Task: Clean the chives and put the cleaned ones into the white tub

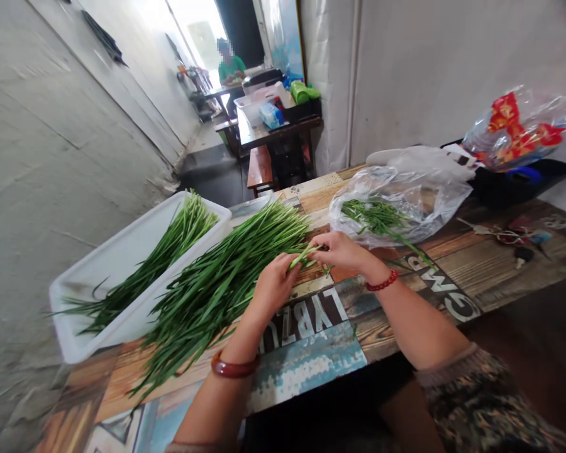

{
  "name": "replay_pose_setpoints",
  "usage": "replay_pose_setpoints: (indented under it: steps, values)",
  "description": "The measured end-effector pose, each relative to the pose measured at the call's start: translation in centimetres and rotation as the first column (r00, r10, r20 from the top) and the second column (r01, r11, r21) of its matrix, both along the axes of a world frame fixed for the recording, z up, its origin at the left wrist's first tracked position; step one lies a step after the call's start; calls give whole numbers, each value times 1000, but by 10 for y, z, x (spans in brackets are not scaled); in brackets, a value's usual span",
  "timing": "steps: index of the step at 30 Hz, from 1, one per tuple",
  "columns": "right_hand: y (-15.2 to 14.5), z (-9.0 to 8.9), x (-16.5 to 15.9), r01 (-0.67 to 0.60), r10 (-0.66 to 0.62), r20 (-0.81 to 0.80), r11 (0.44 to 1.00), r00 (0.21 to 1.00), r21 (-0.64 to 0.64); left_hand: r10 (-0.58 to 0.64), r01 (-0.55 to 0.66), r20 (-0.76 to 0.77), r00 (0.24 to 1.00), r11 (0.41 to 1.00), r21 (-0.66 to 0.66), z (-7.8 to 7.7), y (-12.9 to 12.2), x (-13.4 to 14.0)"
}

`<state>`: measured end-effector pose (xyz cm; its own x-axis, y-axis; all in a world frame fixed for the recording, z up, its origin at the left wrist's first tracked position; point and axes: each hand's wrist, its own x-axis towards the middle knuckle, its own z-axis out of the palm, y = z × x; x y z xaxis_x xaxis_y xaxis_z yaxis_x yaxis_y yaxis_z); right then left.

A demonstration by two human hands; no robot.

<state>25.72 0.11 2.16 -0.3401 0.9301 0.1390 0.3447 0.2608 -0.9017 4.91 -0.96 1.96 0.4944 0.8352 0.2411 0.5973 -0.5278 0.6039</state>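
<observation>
Where left hand [274,280] faces right hand [342,251], stalks [304,256] between

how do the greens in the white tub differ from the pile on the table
The tub greens lie inside the white tub; the table pile lies on the patterned tabletop. The tub greens make a narrower bundle; the table pile spreads wider. Both have long green leaves with paler stalk ends.

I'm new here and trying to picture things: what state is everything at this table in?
White tub: open, partly filled with bunched greens.
Large green pile: loose, lying on the table.
Thin stalks: pinched in left hand and right hand.
Clear bag: crumpled, green sprigs in or on it.
Red-printed bag: crumpled, contents unclear.
Keys: lying on the table.
</observation>
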Motion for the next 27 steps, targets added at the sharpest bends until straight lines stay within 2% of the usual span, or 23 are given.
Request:
replay_pose_setpoints:
  steps: [2,5,8,11,15,21,24,27]
  values:
    - [2,-3,-2,22,-31,-132,997,991,-68,2,0,40,999,998,-63,-1,4,2]
    - [7,-8,-7,-11,-44,-325,986,945,-165,121,-76,189,975,970,-231,-6,7,3]
    - [10,-13,-13,-8,-80,-421,979,903,-204,234,-77,327,916,900,-429,-8,5,4]
    - [12,-17,-17,35,-137,-462,974,876,-222,287,-51,394,873,858,-512,-7,2,6]
    - [13,-22,-20,47,-141,-463,977,875,-208,282,-22,440,853,861,-509,-10,3,5]
    - [10,-22,-25,71,-139,-454,984,880,-164,230,-99,340,912,927,-361,-22,5,2]
    - [9,-21,-26,102,-172,-470,980,866,-169,210,-87,379,901,945,-317,-22,7,4]
    - [9,-20,-26,107,-190,-487,975,852,-192,216,-127,388,896,961,-244,-18,9,9]
